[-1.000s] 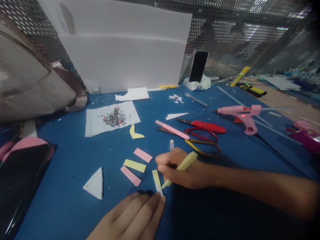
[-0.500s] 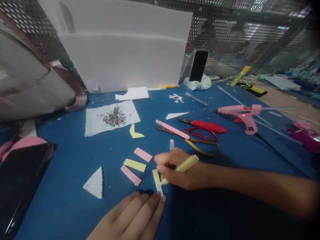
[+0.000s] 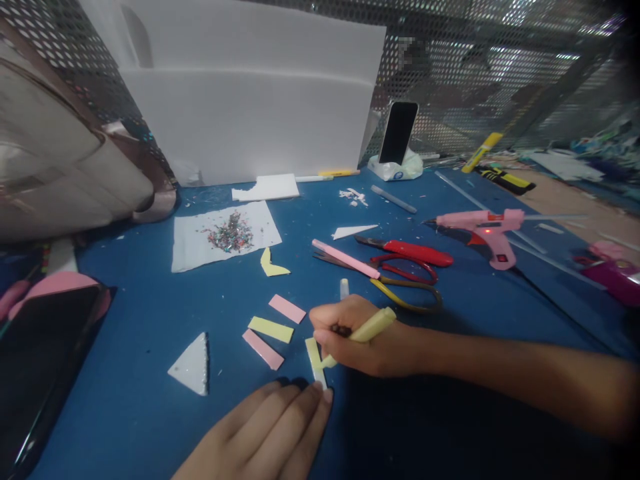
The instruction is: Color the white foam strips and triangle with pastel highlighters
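My right grip holds the yellow marker; its tip has slid from the edge onto the strip, nearer me than the scissors, so colouring seems under way. My left grip steadies its pale end.

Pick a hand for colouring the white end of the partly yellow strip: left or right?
Right, likely: the right hand holds the pale yellow marker, its tip at the partly yellow strip. The left hand touches the strip's white end, probably steadying it.
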